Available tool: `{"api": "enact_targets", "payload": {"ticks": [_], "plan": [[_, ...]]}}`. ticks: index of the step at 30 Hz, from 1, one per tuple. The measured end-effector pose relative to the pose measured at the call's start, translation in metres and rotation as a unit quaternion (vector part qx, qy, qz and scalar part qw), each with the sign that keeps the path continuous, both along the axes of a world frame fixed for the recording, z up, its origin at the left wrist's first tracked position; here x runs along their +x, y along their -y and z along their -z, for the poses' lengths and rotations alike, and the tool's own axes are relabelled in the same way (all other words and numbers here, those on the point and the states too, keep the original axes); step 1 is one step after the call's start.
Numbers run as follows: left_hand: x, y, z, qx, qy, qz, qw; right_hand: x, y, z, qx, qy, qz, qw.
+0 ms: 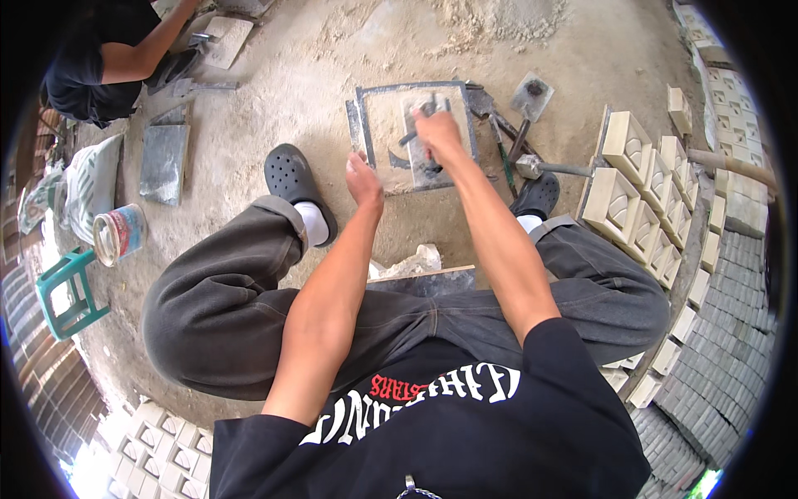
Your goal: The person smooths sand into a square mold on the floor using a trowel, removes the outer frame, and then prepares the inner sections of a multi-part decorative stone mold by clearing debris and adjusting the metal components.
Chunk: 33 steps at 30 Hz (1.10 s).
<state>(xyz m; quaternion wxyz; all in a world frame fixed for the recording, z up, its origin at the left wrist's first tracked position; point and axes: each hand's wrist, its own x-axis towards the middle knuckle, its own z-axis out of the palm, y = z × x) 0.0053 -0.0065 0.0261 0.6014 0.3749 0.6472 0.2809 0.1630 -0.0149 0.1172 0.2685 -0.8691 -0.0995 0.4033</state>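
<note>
On the floor between my feet lies a square dark-edged mold frame (470, 125) filled with pale powder (382, 112). My right hand (438, 135) is closed round the handle of a flat metal float (428, 170), whose plate lies over the right part of the filling. A dark curved shape (399, 158) shows in the powder beside it. My left hand (363, 179) is just outside the near left side of the frame, fingers curled together and dusted with powder. Whatever those fingers hold, if anything, is hidden.
Trowels and a mallet (532, 166) lie right of the frame, near stacked cream molded blocks (628, 150). To the left are a dark slab (166, 154), a paint bucket (118, 235) and a green stool (71, 293). Another person (96, 62) works at far left. Loose powder (524, 21) lies beyond.
</note>
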Motion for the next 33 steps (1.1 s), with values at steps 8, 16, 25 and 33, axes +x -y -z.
{"api": "enact_targets", "payload": {"ticks": [8,16,25,33], "plan": [[-0.008,-0.005,0.001,0.098,-0.106,-0.003,0.990,0.011,0.010,0.006,0.010,0.027,-0.007,1.000],[-0.023,0.009,-0.019,0.234,-0.209,0.135,0.940,-0.002,0.009,0.004,-0.014,0.000,-0.003,1.000],[-0.034,0.019,-0.019,0.213,-0.245,0.144,0.935,-0.022,-0.024,0.015,0.015,-0.025,0.013,0.999],[-0.049,0.008,-0.019,0.206,-0.229,0.141,0.941,-0.049,-0.023,0.006,0.008,-0.011,-0.020,1.000]]}}
